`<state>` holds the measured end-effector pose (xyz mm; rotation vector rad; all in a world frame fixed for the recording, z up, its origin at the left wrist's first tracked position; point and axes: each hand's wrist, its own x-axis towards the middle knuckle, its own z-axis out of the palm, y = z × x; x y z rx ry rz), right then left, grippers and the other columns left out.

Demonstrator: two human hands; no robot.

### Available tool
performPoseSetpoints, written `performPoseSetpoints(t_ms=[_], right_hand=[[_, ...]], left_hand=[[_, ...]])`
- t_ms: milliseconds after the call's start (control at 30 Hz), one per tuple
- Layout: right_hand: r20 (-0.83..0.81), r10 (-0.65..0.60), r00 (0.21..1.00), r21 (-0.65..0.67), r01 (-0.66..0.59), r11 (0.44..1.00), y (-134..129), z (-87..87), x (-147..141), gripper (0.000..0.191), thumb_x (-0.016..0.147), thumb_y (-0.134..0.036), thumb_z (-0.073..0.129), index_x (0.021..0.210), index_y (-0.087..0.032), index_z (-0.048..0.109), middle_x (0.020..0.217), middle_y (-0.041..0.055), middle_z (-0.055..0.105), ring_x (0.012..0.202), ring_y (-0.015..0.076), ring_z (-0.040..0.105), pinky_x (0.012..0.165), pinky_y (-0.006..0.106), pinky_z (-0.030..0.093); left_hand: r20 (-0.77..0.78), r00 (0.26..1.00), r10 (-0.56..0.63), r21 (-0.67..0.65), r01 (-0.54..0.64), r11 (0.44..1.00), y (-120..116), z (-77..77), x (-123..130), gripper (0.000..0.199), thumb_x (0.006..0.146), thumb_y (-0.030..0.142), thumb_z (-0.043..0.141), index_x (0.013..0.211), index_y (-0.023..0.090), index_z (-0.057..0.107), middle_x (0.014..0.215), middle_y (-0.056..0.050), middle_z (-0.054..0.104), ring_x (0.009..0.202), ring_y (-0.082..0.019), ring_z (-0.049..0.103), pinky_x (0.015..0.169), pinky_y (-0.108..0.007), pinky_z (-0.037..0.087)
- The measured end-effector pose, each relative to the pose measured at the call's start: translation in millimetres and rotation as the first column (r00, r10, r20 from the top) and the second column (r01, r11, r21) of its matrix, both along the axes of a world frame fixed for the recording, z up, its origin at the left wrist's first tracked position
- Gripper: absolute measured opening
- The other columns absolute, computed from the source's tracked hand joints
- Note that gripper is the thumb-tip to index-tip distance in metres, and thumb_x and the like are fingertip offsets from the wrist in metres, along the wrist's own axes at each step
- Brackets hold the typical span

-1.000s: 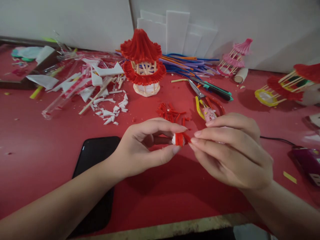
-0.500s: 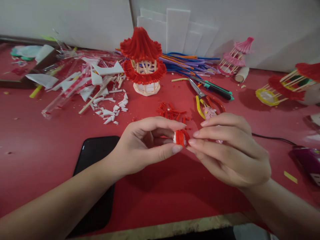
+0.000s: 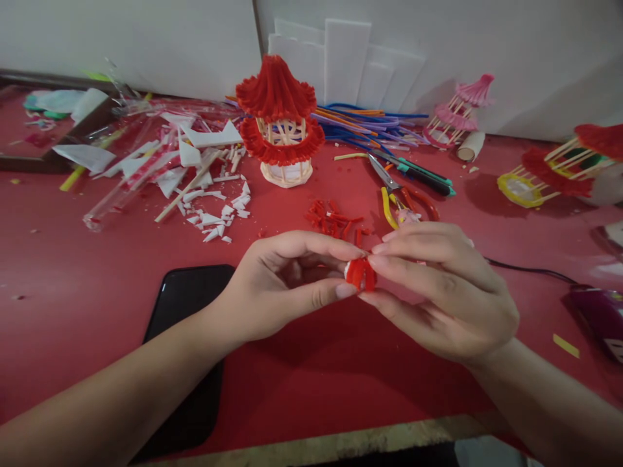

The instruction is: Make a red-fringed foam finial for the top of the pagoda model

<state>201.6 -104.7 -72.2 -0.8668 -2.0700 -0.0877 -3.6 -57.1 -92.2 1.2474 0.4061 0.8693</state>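
A small white piece with red fuzzy strips (image 3: 361,274) is held between both hands at the middle of the view. My left hand (image 3: 292,279) pinches its left side between thumb and forefinger. On the right side, the thumb and fingertips of my right hand (image 3: 438,285) close on the same piece. Just beyond them lie short red cut strips (image 3: 331,217) on the red table (image 3: 311,376). Pliers with red and yellow handles (image 3: 388,206) rest partly behind my right hand.
A red-roofed stick model (image 3: 277,139) stands at the back, with a pink one (image 3: 456,113) and a tipped red-and-yellow one (image 3: 545,172) to the right. White scraps (image 3: 214,217) and wrappers lie left. A black phone (image 3: 187,363) sits under my left forearm. Coloured stems (image 3: 370,123) lie behind.
The small piece has shifted slightly right and turned, showing more red strips. My right fingers have moved in closer around it, and its thumb now presses the lower edge.
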Motion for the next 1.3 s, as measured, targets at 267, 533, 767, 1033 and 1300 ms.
performPoseSetpoints(t_ms=[267, 533, 767, 1033, 1300], right_hand=[[-0.018, -0.004, 1.0, -0.039, 0.003, 0.999, 1.7, -3.7, 1.3, 0.023, 0.083, -0.02, 0.073, 0.105, -0.018, 0.067, 0.102, 0.0071, 0.072, 0.097, 0.0209, 0.068, 0.094, 0.047, 0.056], [-0.044, 0.042, 0.998, -0.089, -0.046, 0.995, 1.4, 0.1, -0.8, 0.02, 0.081, -0.016, 0.075, 0.1, -0.013, 0.068, 0.098, 0.0096, 0.071, 0.098, 0.0215, 0.067, 0.092, 0.042, 0.056], [-0.083, 0.065, 0.994, -0.127, -0.075, 0.989, 1.1, -2.9, -0.1, 0.025, 0.08, -0.017, 0.075, 0.103, -0.015, 0.067, 0.099, 0.0078, 0.071, 0.099, 0.0218, 0.067, 0.093, 0.043, 0.055], [-0.089, 0.064, 0.994, -0.155, -0.077, 0.985, -0.3, -3.2, -1.8, 0.021, 0.082, -0.018, 0.072, 0.102, -0.02, 0.066, 0.097, 0.0052, 0.072, 0.099, 0.0215, 0.067, 0.089, 0.043, 0.056], [-0.097, 0.056, 0.994, -0.176, -0.073, 0.982, 3.3, -11.2, 2.3, 0.043, 0.078, -0.024, 0.078, 0.118, -0.02, 0.062, 0.106, 0.0065, 0.069, 0.102, 0.0216, 0.065, 0.095, 0.042, 0.053]], left_hand=[[0.025, 0.999, -0.033, -0.093, 0.035, 0.995, -0.7, 0.7, -0.7, 0.033, 0.076, -0.004, 0.072, 0.098, 0.021, 0.073, 0.093, 0.003, 0.078, 0.087, -0.01, 0.074, 0.082, -0.018, 0.06], [0.052, 0.995, -0.083, -0.14, 0.089, 0.986, -0.9, 2.7, 0.5, 0.032, 0.076, -0.006, 0.071, 0.097, 0.018, 0.071, 0.09, 0.003, 0.078, 0.086, -0.008, 0.074, 0.08, -0.014, 0.059], [0.066, 0.992, -0.111, -0.169, 0.121, 0.978, -0.1, 3.2, 0.3, 0.034, 0.075, -0.008, 0.07, 0.096, 0.019, 0.071, 0.089, 0.002, 0.078, 0.085, -0.01, 0.075, 0.077, -0.014, 0.06], [0.02, 0.996, -0.091, -0.185, 0.094, 0.978, -0.5, 6.1, -0.8, 0.031, 0.07, -0.008, 0.074, 0.088, 0.018, 0.072, 0.081, 0.0, 0.079, 0.075, -0.013, 0.076, 0.071, -0.017, 0.062], [0.019, 0.999, -0.034, -0.07, 0.035, 0.997, 1.4, 0.8, -0.4, 0.035, 0.07, -0.003, 0.078, 0.095, 0.02, 0.072, 0.086, 0.0, 0.075, 0.079, -0.012, 0.073, 0.072, -0.017, 0.06]])
